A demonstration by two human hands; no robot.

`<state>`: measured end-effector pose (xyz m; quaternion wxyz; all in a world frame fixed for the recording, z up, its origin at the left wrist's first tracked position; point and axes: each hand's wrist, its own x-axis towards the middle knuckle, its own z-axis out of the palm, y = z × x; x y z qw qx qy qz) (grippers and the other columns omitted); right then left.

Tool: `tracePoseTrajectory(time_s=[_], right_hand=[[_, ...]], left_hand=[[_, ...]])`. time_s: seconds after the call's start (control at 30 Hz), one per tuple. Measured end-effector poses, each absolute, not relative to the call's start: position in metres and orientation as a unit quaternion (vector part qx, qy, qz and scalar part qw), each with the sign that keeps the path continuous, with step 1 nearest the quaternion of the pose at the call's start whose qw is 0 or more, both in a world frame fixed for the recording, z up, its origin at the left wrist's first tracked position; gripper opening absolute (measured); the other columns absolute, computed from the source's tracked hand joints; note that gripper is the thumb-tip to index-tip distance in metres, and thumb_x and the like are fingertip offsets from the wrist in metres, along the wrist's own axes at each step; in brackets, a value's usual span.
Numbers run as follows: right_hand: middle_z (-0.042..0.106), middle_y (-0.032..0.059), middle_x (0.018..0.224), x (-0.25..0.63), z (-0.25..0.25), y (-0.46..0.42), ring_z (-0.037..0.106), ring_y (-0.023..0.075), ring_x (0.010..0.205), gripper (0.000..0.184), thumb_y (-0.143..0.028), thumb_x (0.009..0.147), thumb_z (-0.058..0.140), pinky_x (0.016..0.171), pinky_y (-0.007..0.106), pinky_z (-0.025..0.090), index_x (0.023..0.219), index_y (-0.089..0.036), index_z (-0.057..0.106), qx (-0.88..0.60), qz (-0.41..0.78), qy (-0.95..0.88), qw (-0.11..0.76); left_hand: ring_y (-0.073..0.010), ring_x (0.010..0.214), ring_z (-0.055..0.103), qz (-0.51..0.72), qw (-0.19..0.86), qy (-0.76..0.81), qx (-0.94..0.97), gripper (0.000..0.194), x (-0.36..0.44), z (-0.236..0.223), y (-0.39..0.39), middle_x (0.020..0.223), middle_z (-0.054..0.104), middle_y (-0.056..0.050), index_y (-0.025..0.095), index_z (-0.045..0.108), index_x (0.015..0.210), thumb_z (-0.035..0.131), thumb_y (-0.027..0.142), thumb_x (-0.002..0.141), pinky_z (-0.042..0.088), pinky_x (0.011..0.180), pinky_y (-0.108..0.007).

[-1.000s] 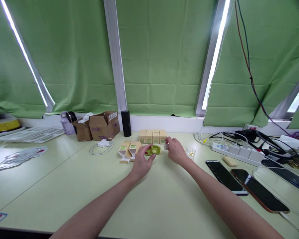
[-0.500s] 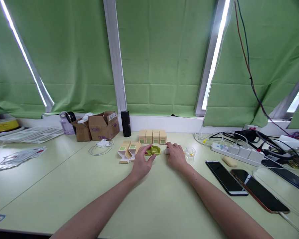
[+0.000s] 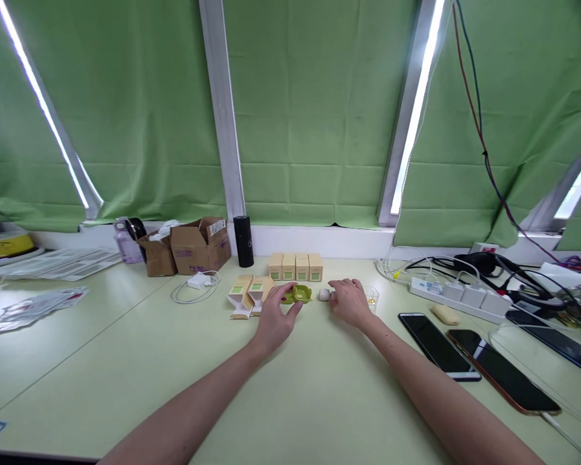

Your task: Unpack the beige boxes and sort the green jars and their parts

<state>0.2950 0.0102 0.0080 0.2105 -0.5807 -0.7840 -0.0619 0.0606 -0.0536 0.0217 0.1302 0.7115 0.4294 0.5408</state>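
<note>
My left hand grips a small green open case between thumb and fingers, just above or on the table. My right hand has its fingers apart, palm down, beside a small white cap-like piece that stands on the table. Its fingertips are close to that piece; whether they touch it I cannot tell. Right of this hand is a small clear container with something gold-coloured inside, partly covered by the hand. Two opened small cartons lie left of my left hand, their flaps out.
Several closed small cartons stand in a row behind my hands. A black bottle, cardboard boxes and a white charger with cable are at the back left. Phones and a power strip with cables are on the right.
My right hand has shifted to the right, away from the white piece, and covers more of the clear containers. The left hand keeps the green case in place.
</note>
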Motion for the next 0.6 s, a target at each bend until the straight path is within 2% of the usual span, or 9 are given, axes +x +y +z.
tracePoseTrajectory(time_s=[0.13, 0.3, 0.6], right_hand=[[0.074, 0.0119, 0.117, 0.286, 0.006, 0.014, 0.059, 0.0288, 0.115, 0.038, -0.02, 0.081, 0.067, 0.1, 0.04, 0.028, 0.118, -0.02, 0.069, -0.576, -0.061, -0.789, 0.206], [0.076, 0.0092, 0.112, 0.279, 0.003, 0.017, 0.06, 0.0262, 0.11, 0.027, -0.014, 0.082, 0.063, 0.098, 0.038, 0.029, 0.107, -0.021, 0.072, -0.578, -0.059, -0.786, 0.211], [0.076, 0.0078, 0.115, 0.276, 0.0, 0.018, 0.058, 0.0257, 0.113, 0.025, -0.018, 0.088, 0.06, 0.1, 0.039, 0.027, 0.11, -0.023, 0.072, -0.579, -0.059, -0.785, 0.212]], left_hand=[[-0.0244, 0.107, 0.066, 0.538, 0.131, 0.433, 0.711, 0.037, 0.06, 0.021, -0.053, 0.12, 0.069, -0.009, 0.024, 0.064, 0.125, 0.068, 0.027, 0.089, 0.055, 0.093, -0.041], [-0.0241, 0.109, 0.065, 0.537, 0.129, 0.43, 0.715, 0.037, 0.06, 0.022, -0.053, 0.12, 0.068, -0.009, 0.023, 0.064, 0.126, 0.068, 0.026, 0.089, 0.055, 0.094, -0.041], [-0.0234, 0.108, 0.064, 0.541, 0.122, 0.422, 0.717, 0.037, 0.06, 0.02, -0.051, 0.119, 0.069, -0.009, 0.023, 0.064, 0.126, 0.067, 0.024, 0.089, 0.055, 0.093, -0.04]])
